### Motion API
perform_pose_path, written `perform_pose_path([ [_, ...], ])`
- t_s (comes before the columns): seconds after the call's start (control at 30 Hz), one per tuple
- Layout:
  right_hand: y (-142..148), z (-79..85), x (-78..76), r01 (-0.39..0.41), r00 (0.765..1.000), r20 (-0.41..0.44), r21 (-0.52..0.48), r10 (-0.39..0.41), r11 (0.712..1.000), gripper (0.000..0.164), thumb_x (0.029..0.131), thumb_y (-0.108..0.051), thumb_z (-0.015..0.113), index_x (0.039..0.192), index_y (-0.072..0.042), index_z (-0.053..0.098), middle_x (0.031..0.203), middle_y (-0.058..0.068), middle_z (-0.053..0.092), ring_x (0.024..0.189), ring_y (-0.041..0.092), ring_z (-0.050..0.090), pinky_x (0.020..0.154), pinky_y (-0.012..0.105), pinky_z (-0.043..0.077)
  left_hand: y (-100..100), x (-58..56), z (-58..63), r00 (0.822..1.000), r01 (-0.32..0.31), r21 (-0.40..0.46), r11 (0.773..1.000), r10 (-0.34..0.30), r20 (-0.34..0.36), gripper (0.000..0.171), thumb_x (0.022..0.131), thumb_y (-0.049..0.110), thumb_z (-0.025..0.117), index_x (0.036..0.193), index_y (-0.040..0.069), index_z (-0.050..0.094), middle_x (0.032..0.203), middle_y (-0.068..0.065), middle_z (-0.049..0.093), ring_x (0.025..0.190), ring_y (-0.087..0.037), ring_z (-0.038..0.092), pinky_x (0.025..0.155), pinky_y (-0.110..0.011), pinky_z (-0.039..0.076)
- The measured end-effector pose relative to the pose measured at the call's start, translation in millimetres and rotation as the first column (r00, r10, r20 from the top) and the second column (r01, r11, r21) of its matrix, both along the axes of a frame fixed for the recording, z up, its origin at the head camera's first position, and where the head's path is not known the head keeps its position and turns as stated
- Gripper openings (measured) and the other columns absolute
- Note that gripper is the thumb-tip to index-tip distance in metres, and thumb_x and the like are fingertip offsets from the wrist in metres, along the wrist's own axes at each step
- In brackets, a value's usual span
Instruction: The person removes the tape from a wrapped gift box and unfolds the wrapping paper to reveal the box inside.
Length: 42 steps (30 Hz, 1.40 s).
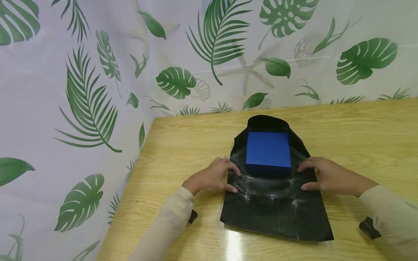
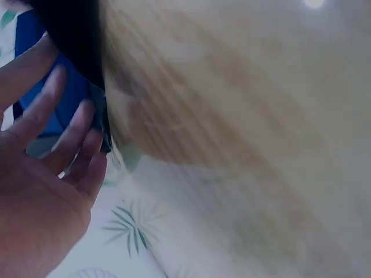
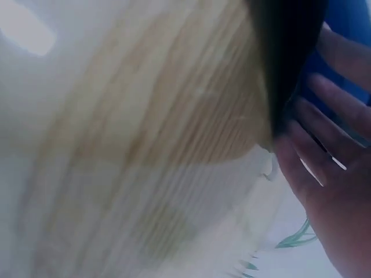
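A creased black sheet [image 1: 274, 210] with whitish scuff marks lies on the table, its back end rounded and its front end broad. On its rear half sits a blue box [image 1: 267, 148], flat and nearly square. My left hand [image 1: 215, 175] is at the sheet's left edge, thumb and fingers apart, fingertips over the black surface. At the right edge my right hand [image 1: 323, 175] mirrors it, fingertips close beside the box. In the left wrist view, extended fingers [image 2: 81, 124] overlap the sheet and box; the right wrist view shows similarly extended fingers [image 3: 330, 130].
The wood-grain table [image 1: 365, 137] reaches back to a white curtain [image 1: 130, 21] printed with green leaves, which also runs along the left side. A small black object [image 1: 370, 228] shows beside the right sleeve, and another black piece [image 1: 193, 216] beside the left sleeve.
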State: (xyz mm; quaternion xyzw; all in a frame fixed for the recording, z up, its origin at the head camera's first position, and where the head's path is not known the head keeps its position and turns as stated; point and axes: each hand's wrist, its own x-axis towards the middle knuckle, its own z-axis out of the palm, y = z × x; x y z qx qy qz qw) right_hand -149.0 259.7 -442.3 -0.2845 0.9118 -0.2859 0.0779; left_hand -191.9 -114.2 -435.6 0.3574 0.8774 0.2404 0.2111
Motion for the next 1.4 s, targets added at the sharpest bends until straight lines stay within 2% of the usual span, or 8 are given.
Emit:
perform_pose_path([
  [0.17,-7.4,0.6,-14.9,0.049,0.998,-0.044,0.106,-0.045,0.993,0.071,0.077,-0.037,0.089,0.126,0.008,0.063,0.137,0.033,0.052,0.124,0.054,0.049,0.098,0.066,0.043,17.0,-9.7,2.2,0.985,0.011,-0.241,0.970,-0.052,-0.164,0.093,0.080,0.051,0.084,0.154,0.014,0.044,0.160,-0.005,0.034,0.146,-0.027,0.027,0.119,-0.044,0.025],
  [0.37,-6.9,-1.0,-38.0,0.071,0.995,-0.081,0.198,-0.056,0.978,0.103,0.068,-0.054,0.090,0.140,0.009,0.051,0.149,0.037,0.038,0.133,0.058,0.037,0.101,0.073,0.035,33.4,-32.1,-1.0,0.965,0.037,-0.383,0.923,-0.132,-0.225,0.118,0.073,0.065,0.082,0.161,0.010,0.027,0.169,-0.005,0.014,0.155,-0.028,0.008,0.123,-0.046,0.015],
  [0.5,-7.1,1.1,-50.4,0.082,0.993,-0.096,0.220,-0.062,0.972,0.114,0.062,-0.060,0.091,0.142,0.010,0.049,0.151,0.039,0.033,0.133,0.060,0.037,0.100,0.073,0.035,40.7,-44.8,-0.3,0.963,0.030,-0.418,0.908,-0.138,-0.230,0.125,0.070,0.070,0.081,0.163,0.011,0.021,0.170,-0.007,0.008,0.156,-0.027,-0.001,0.123,-0.045,0.011],
  [0.7,-7.1,4.7,-61.9,0.101,0.994,-0.062,0.199,-0.090,0.975,0.122,0.061,-0.062,0.091,0.147,0.011,0.041,0.155,0.037,0.026,0.135,0.059,0.035,0.101,0.073,0.034,45.3,-57.1,4.2,0.967,-0.001,-0.410,0.912,-0.103,-0.231,0.132,0.067,0.072,0.082,0.164,0.012,0.016,0.170,-0.006,0.004,0.156,-0.028,-0.004,0.124,-0.046,0.009],
  [1.07,4.3,-5.7,-69.4,0.152,0.988,0.004,0.176,-0.156,0.973,0.138,0.071,-0.061,0.086,0.156,0.014,0.007,0.160,0.026,-0.029,0.138,0.065,0.018,0.106,0.072,0.029,46.6,-73.9,1.1,0.979,-0.078,-0.421,0.904,-0.010,-0.202,0.132,0.067,0.073,0.082,0.165,0.017,0.013,0.170,-0.009,0.001,0.155,-0.032,-0.009,0.124,-0.046,0.003],
  [1.17,2.6,-8.1,-68.9,0.157,0.987,-0.061,0.214,-0.147,0.964,0.139,0.071,-0.064,0.083,0.156,0.014,0.006,0.161,0.026,-0.025,0.147,0.056,0.005,0.113,0.069,0.018,47.2,-76.3,-0.7,0.986,-0.095,-0.427,0.899,0.025,-0.167,0.133,0.067,0.072,0.082,0.165,0.019,0.010,0.170,-0.008,-0.001,0.155,-0.031,-0.011,0.124,-0.046,0.000],
  [1.27,-0.8,-7.4,-64.9,0.156,0.970,-0.225,0.273,-0.095,0.949,0.135,0.070,-0.063,0.085,0.154,0.016,0.015,0.164,0.029,-0.012,0.152,0.046,-0.005,0.119,0.064,0.004,49.0,-78.0,-3.3,0.986,-0.113,-0.430,0.896,0.048,-0.159,0.135,0.066,0.073,0.083,0.165,0.021,0.007,0.170,-0.007,-0.003,0.155,-0.030,-0.012,0.124,-0.045,-0.001],
  [1.4,-5.4,-6.5,-62.3,0.128,0.930,-0.368,0.334,0.004,0.934,0.127,0.070,-0.055,0.088,0.153,0.016,0.024,0.165,0.029,0.003,0.153,0.043,0.001,0.121,0.057,-0.003,51.7,-77.5,-4.3,0.986,-0.121,-0.430,0.895,0.059,-0.155,0.137,0.065,0.073,0.083,0.165,0.021,0.005,0.170,-0.007,-0.006,0.154,-0.030,-0.013,0.124,-0.046,-0.002],
])
